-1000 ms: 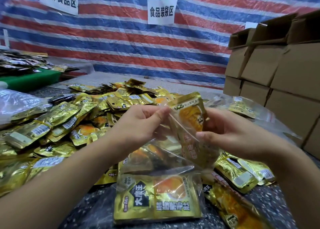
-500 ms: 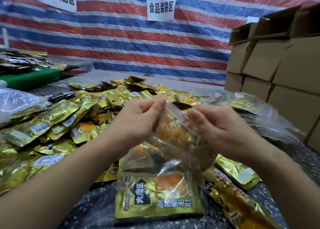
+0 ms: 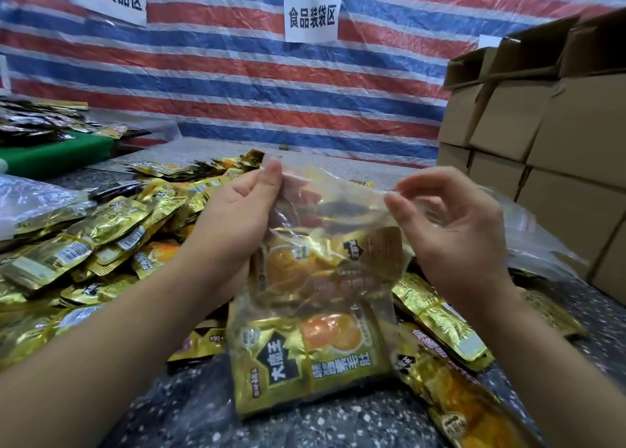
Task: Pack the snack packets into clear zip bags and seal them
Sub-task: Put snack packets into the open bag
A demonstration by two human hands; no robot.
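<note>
A clear zip bag [image 3: 335,210] stands upright in front of me, stuffed with gold snack packets [image 3: 315,356]. My left hand [image 3: 237,217] pinches the bag's top left corner between thumb and fingers. My right hand [image 3: 447,224] pinches the top right corner, the other fingers loosely curled. The bag's top strip is stretched between both hands. Its bottom rests on the speckled table [image 3: 338,427].
A heap of loose gold packets [image 3: 101,244] covers the table to the left; more packets [image 3: 440,322] lie right of the bag. Clear bags [image 3: 535,241] lie at the right. Stacked cardboard boxes [image 3: 548,132] stand at the right. A striped tarp hangs behind.
A packet that stuck out of the bag's mouth has gone fully inside. Both hands moved apart to the bag's top corners and lifted it higher.
</note>
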